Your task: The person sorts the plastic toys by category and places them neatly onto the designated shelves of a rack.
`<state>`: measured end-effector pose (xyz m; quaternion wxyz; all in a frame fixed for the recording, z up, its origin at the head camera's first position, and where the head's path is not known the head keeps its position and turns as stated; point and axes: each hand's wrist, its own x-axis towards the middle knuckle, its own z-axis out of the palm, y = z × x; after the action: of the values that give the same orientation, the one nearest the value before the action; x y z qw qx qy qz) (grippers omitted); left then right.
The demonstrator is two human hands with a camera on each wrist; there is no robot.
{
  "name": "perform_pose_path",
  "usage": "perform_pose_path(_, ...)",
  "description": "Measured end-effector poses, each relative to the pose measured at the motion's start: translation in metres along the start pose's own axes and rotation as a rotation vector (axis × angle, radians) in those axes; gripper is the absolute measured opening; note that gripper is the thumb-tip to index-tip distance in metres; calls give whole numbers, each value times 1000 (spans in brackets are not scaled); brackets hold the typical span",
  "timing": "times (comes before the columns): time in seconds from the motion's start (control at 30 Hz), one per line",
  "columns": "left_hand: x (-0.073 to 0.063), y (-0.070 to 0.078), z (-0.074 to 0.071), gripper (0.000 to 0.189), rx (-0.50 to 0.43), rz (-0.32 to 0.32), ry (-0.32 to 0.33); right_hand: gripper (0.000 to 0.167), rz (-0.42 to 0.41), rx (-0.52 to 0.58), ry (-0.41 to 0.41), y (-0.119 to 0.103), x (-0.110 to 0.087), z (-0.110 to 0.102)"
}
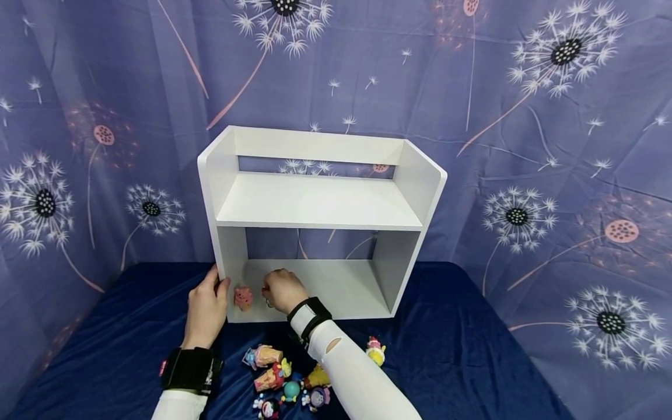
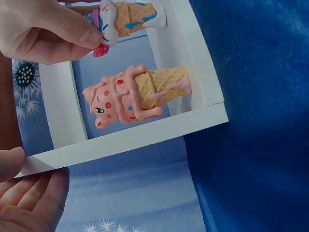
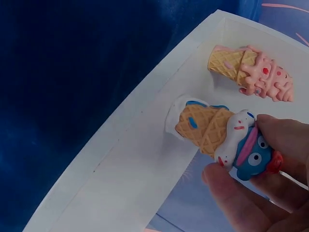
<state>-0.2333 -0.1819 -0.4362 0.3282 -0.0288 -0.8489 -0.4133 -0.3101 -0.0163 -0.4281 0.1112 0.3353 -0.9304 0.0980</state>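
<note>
My right hand [image 1: 284, 290] pinches a toy ice cream cone figurine [image 3: 205, 126] by its blue-faced, white-frosted top. Its waffle cone points down, the white base at or just above the lower board of a white shelf [image 1: 320, 201]; contact is unclear. Beside it a pink ice cream cone figurine [image 2: 126, 94] stands upright in the lower left corner, its face showing in the left wrist view. My left hand [image 1: 203, 312] grips the shelf's left side panel [image 2: 125, 145], thumb on one face and fingers on the other.
In front of the shelf, several small toy figurines [image 1: 270, 376] lie in a pile on the dark blue cloth [image 1: 451, 356]. A yellow figurine [image 1: 375, 351] lies apart, right of my right forearm. A purple dandelion-print curtain [image 1: 525, 146] hangs behind.
</note>
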Motion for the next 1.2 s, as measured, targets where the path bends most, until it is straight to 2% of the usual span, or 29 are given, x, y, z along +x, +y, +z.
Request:
perform_pose_path(0.27, 1, -2, 1, 28, 0, 7, 4, 28, 19, 31, -11, 0, -1, -1)
perform_pose_path(0.53, 0, -2, 1, 29, 2, 2, 3, 25, 40, 53, -57, 2, -1, -1)
perform_pose_path(0.8, 0, -1, 1, 28, 8, 4, 13, 14, 56, 71, -80, 2, -3, 0)
perform_pose_path(1.0, 0, 1, 0, 28, 5, 9, 21, 34, 80, 88, -109, 4, -3, -1)
perform_pose_path(1.2, 0, 1, 0, 29, 9, 9, 17, 39, 100, 107, -115, 5, -3, -2)
